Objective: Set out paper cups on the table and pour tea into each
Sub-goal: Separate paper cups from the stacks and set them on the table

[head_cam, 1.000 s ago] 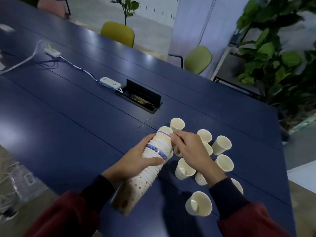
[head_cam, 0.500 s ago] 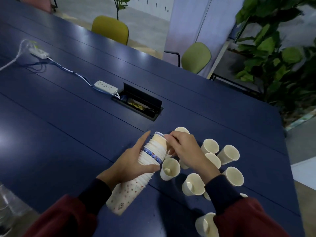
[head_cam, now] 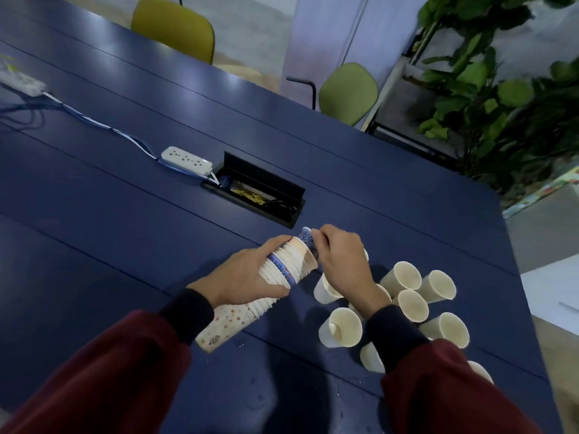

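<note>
A long stack of nested paper cups [head_cam: 282, 270] lies tilted above the dark blue table [head_cam: 125, 214], its dotted bottom end toward me. My left hand [head_cam: 247, 277] grips the stack around its middle. My right hand [head_cam: 341, 261] pinches the rim of the top cup [head_cam: 306, 238], a blue-patterned one partly drawn out of the stack's mouth. Several single cream cups [head_cam: 404, 277] stand or lean in a cluster on the table to the right, partly hidden by my right wrist and sleeve.
A white power strip [head_cam: 186, 159] with a blue-white cable lies beside an open black cable box [head_cam: 260, 195] just beyond my hands. Two green chairs [head_cam: 347, 89] stand at the table's far side. Leafy plants [head_cam: 507, 98] fill the right background.
My right hand let a cream cup drop among the cluster, then returned to the stack's mouth and now pulls out a blue-patterned cup. The view has shifted slightly.
</note>
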A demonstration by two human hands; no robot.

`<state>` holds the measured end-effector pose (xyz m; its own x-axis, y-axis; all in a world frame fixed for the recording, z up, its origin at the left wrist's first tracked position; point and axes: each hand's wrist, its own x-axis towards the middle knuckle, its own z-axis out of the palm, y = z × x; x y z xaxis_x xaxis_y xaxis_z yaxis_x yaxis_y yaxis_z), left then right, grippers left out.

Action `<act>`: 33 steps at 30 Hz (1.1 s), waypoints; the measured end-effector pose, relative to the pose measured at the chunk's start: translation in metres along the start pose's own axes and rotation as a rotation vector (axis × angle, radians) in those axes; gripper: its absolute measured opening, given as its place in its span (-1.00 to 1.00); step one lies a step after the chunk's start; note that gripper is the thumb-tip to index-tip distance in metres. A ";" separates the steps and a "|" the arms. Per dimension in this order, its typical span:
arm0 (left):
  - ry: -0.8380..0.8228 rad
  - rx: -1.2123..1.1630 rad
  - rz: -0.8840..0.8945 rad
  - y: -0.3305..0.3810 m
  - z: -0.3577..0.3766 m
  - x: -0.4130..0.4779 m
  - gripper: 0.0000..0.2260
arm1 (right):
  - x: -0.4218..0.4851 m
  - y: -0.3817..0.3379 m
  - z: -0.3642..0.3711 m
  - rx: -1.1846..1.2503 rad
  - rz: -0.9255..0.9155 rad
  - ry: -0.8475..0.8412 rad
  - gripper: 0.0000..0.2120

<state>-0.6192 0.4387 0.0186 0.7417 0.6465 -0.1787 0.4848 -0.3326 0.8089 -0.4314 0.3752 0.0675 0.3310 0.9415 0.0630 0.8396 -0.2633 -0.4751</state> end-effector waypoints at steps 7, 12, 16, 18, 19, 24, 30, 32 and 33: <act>0.014 -0.014 -0.107 -0.049 -0.014 0.022 -0.22 | 0.035 0.026 0.001 0.076 0.194 0.269 -0.67; 0.080 -0.192 -0.188 -0.064 -0.009 0.036 -0.26 | 0.035 0.036 0.022 -0.026 0.201 0.103 -0.74; 0.071 -0.264 -0.205 -0.068 0.003 0.044 -0.21 | 0.038 0.042 0.046 -0.092 0.262 -0.118 -0.78; 0.069 -0.270 -0.218 -0.070 0.006 0.046 -0.20 | 0.040 0.041 0.054 -0.085 0.293 -0.195 -0.78; 0.068 -0.269 -0.225 -0.072 0.007 0.046 -0.20 | 0.041 0.041 0.058 -0.086 0.299 -0.219 -0.78; 0.068 -0.285 -0.223 -0.075 0.008 0.047 -0.22 | 0.042 0.039 0.066 -0.081 0.259 -0.249 -0.75; 0.127 -0.286 -0.160 -0.070 0.014 0.040 -0.23 | 0.017 0.025 0.063 0.145 0.166 0.013 -0.76; 0.132 -0.270 -0.121 -0.067 0.018 0.034 -0.21 | 0.007 0.018 0.065 0.215 0.122 0.004 -0.77; 0.134 -0.269 -0.101 -0.065 0.020 0.031 -0.20 | 0.002 0.016 0.066 0.230 0.103 -0.015 -0.77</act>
<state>-0.6185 0.4666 -0.0505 0.6196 0.7578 -0.2045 0.3995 -0.0802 0.9132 -0.4457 0.3863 0.0025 0.4018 0.9157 -0.0084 0.6810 -0.3049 -0.6657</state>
